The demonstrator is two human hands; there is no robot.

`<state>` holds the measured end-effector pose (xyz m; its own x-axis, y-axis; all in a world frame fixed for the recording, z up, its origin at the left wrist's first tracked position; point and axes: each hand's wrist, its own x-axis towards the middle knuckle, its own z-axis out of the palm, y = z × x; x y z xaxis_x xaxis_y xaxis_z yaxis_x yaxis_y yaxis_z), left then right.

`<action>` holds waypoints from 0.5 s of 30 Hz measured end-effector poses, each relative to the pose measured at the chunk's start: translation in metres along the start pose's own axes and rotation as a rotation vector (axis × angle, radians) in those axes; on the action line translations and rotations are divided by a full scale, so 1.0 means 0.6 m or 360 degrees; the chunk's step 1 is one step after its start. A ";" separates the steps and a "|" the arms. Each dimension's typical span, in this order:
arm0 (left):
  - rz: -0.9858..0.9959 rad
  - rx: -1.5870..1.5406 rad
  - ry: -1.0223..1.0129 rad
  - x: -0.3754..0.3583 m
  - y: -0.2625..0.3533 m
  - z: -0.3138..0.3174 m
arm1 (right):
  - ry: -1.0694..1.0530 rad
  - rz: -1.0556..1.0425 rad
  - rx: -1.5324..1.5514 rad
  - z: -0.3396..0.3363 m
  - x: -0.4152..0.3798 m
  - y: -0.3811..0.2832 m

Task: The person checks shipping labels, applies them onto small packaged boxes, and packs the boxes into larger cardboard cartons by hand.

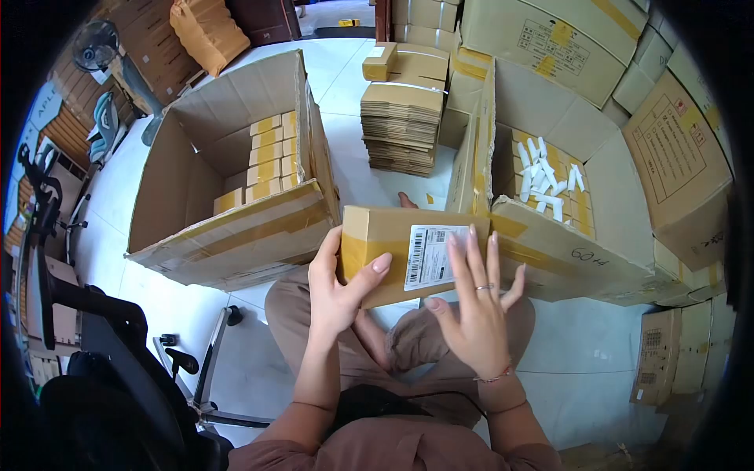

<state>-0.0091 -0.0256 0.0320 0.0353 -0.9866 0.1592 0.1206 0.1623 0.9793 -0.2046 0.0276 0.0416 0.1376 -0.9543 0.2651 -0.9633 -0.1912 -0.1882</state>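
A small taped cardboard box is held up in front of my crossed legs. My left hand grips its left end, with the thumb across the front face and the fingers behind. On that face sits a white printed shipping label with barcodes. My right hand is open, its fingers apart, with the fingertips over the right part of the label and the box's right end. It appears to touch the label, though the exact contact is hard to make out.
A large open carton at left contains several small taped boxes. Another open carton at right contains small boxes topped with white rolled pieces. Flattened cardboard is stacked between them. An office chair stands close on my left.
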 end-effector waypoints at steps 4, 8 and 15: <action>-0.0020 -0.0075 -0.0067 -0.004 0.006 0.013 | 0.0048 -0.0246 0.0260 0.013 0.013 -0.027; 0.0006 -0.0042 -0.0060 -0.008 0.011 0.013 | 0.0083 -0.0374 0.0089 0.029 0.031 -0.030; 0.0023 -0.0111 0.0073 0.005 0.001 -0.018 | 0.0245 0.0046 0.0326 0.070 0.040 0.014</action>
<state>0.0019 -0.0283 0.0317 0.0829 -0.9827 0.1658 0.1883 0.1788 0.9657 -0.1999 -0.0068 0.0069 0.0590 -0.9169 0.3948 -0.8974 -0.2219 -0.3813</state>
